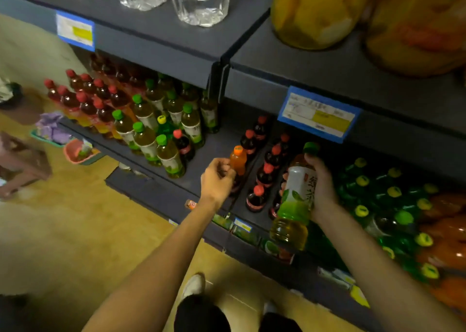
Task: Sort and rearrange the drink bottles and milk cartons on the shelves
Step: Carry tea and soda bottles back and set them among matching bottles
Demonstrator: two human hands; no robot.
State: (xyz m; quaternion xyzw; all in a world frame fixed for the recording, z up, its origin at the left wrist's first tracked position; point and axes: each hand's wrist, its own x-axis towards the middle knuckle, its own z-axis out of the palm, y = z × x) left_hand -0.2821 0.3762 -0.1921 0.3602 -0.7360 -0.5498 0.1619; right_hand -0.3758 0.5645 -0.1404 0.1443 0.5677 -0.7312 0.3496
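Note:
My right hand [321, 188] grips a green-capped tea bottle [296, 195] with a white and green label, held tilted in front of the shelf [209, 155]. My left hand [218, 179] is closed around the lower part of a small orange bottle [238, 159] with an orange cap, which stands on the shelf. Just right of it stand red-capped dark cola bottles [267, 178] in two rows. Further left on the same shelf is a group of green-capped tea bottles [151, 135], and beyond them red-capped red drink bottles [85, 94].
Green bottles with yellow caps [393, 205] and orange bottles [446, 243] fill the lower right. The shelf above carries clear water bottles [199, 1] and large yellow jars [315, 11]. Blue price tags [319, 113] hang on the shelf edges. Small baskets [75, 152] sit at left.

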